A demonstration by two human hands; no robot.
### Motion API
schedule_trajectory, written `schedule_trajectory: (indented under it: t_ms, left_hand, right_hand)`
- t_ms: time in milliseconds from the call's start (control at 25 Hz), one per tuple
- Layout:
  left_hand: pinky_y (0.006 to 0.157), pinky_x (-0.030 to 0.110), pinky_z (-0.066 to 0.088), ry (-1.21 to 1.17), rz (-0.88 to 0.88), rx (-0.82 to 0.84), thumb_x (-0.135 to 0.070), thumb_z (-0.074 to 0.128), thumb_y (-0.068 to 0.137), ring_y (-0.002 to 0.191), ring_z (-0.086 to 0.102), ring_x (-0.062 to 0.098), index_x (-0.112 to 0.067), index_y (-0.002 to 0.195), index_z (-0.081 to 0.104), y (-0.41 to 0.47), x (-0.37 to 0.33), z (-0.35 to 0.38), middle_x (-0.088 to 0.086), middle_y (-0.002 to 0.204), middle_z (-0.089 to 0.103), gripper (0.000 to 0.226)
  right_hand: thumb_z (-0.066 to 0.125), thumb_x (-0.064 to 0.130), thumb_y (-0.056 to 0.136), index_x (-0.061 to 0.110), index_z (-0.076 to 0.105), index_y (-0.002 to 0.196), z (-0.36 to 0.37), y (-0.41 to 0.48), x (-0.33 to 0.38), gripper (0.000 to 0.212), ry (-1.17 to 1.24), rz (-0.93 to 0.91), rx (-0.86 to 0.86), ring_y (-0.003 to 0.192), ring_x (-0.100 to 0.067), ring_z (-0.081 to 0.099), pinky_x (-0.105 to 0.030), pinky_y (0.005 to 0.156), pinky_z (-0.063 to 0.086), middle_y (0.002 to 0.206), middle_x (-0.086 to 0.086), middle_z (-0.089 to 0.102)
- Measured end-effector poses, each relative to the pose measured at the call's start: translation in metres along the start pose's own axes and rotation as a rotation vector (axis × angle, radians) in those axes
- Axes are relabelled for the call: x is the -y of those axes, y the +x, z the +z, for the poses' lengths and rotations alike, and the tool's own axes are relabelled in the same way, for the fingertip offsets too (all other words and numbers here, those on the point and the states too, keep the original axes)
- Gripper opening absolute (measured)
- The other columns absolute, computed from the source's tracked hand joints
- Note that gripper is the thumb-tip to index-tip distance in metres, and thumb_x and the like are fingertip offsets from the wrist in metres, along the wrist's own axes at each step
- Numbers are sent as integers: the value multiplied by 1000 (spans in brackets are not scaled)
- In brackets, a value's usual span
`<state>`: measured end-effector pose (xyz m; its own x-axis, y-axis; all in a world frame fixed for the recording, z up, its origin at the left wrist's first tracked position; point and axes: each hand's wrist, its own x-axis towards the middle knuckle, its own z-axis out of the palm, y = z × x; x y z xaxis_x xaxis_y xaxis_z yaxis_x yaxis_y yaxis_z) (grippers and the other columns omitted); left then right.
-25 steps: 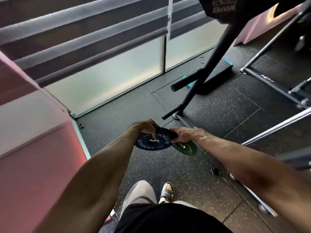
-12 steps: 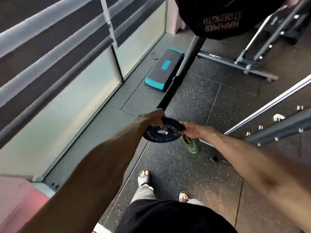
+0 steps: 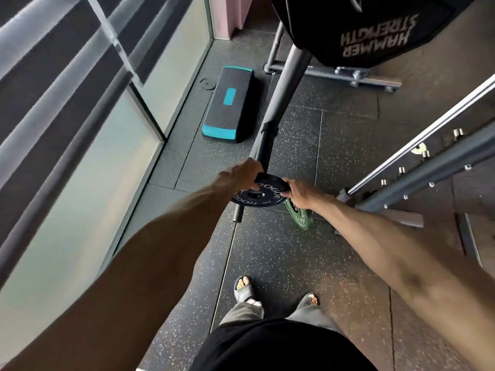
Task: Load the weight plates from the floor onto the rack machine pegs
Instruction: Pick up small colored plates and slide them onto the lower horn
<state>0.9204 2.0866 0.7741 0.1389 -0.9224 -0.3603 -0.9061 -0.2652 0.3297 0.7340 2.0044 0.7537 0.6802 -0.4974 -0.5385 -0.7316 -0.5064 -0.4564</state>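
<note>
1. Your left hand [image 3: 241, 174] and right hand [image 3: 300, 194] grip opposite rims of the black plate [image 3: 270, 195].
2. It lies nearly flat across the dark peg [image 3: 267, 132].
3. A green plate [image 3: 300, 218] tilts beneath your right hand.

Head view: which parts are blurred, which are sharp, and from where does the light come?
Head view: the window blinds at left are smeared into streaks; the dark plate is sharp enough to read ROGUE; soft daylight glows through the frosted glass, leaving no hard shadows on the floor; the wide lens stretches the left forearm near the edge.
</note>
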Motion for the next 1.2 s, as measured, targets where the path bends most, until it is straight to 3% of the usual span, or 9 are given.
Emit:
schedule_trajectory:
  t_ms: [80,200,360,440,560,720,1000,1120,1200]
  left_hand:
    - [69,26,43,6,14,-7,-24,82,77,90,67,24,-11,115,68,5,5,-5,9,101,70,43]
    - [72,27,42,-3,51,-28,-26,84,75,93,67,26,-12,114,69,13,14,-5,10,104,70,44]
    - [77,24,41,16,105,-39,-20,79,80,96,67,26,-11,116,68,21,18,5,10,108,68,39]
    - [79,27,44,15,126,-64,-16,76,83,96,66,27,-10,116,68,31,19,3,11,108,67,35]
    - [80,30,43,3,96,-82,-14,74,84,98,65,29,-9,116,67,52,19,-9,12,109,67,32]
    - [77,32,43,-10,61,-123,-13,72,85,98,65,31,-10,115,67,84,19,-23,11,108,66,31]
    - [85,35,50,-56,43,-190,-5,68,87,102,67,30,-6,116,67,135,20,-43,14,113,68,29]
    - [83,34,50,-38,-12,-197,-13,70,88,102,67,29,-10,118,66,145,20,-46,12,112,68,31]
    - [94,40,49,-11,-77,-191,-20,74,85,113,61,31,-16,130,59,145,24,-44,13,123,61,47]
  right_hand:
    - [46,26,104,16,28,154,-1,6,0,54,-44,36,-56,117,-33,61,-38,91,53,144,-17,52]
    - [47,25,104,19,30,153,0,11,1,52,-73,44,-98,103,-30,67,-29,71,52,137,-17,58]
    - [40,26,106,21,31,153,18,18,-7,48,-97,129,-165,53,-11,57,-15,33,33,110,-15,69]
    - [39,25,107,19,35,150,14,25,-8,44,-115,143,-192,47,-7,48,-16,33,29,95,-10,68]
    - [38,20,107,17,39,146,-9,43,-8,39,-79,147,-211,50,-5,47,-16,36,30,95,-8,68]
    - [34,10,107,19,35,151,-37,76,-15,45,-40,165,-215,50,-6,46,-13,30,32,109,-12,67]
    - [31,12,107,24,32,151,-72,122,-24,46,42,169,-227,49,-7,42,-16,32,31,81,8,52]
    - [36,7,105,24,29,152,-77,127,-31,50,52,159,-218,50,-8,43,-17,33,34,84,2,54]
    - [38,1,102,28,18,155,-72,125,-36,63,111,197,-216,49,-9,44,-18,35,36,98,-8,58]
